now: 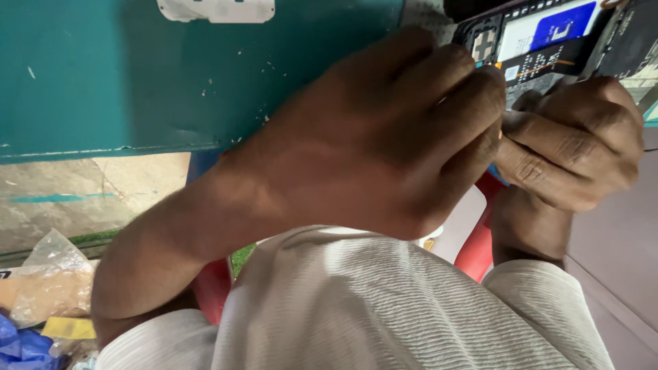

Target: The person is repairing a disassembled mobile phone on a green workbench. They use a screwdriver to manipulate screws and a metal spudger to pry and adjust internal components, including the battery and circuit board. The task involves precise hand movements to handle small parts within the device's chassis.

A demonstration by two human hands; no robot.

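Observation:
An opened phone (548, 41) with its back off shows at the top right, with a blue and white battery label and dark circuit parts. My left hand (384, 137) fills the middle of the view. Its fingers curl over the phone's near edge and hide most of it. My right hand (576, 144) is at the right, fingers closed and thumb pressed against the phone's lower part. The fingertips of both hands meet at the phone's edge. A tiny orange speck (500, 135) shows between them; what it is cannot be told.
A teal painted surface (137, 75) spans the top left, with a white object (219, 9) at its upper edge. A clear plastic bag (51, 281), blue scraps (20, 346) and a yellow bit lie at the bottom left on cracked concrete (82, 192). Something red (480, 247) sits under my white ribbed garment (370, 308).

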